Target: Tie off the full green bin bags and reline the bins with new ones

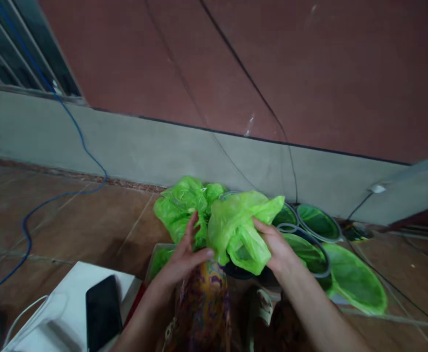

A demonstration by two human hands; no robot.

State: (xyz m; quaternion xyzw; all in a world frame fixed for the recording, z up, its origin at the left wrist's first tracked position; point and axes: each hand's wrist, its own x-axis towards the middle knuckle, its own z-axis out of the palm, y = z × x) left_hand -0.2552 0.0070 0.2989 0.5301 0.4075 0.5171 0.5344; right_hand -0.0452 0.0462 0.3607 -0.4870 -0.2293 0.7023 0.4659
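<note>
My right hand is closed on the side of a crumpled light-green plastic bag, its fingertips partly hidden behind the plastic. At the bag's left, my left hand is open, fingers and thumb apart, close to the bag. I cannot tell if the thumb touches it. Behind my left hand, a pile of brighter green plastic bags lies against the wall. A clear plastic box with green contents sits beside my left wrist, partly hidden by it.
Several round hoops covered in green lie to the right, one large hoop nearest me. At lower left a black phone rests on a white box. A blue cable crosses the tiled floor. The wall stands behind.
</note>
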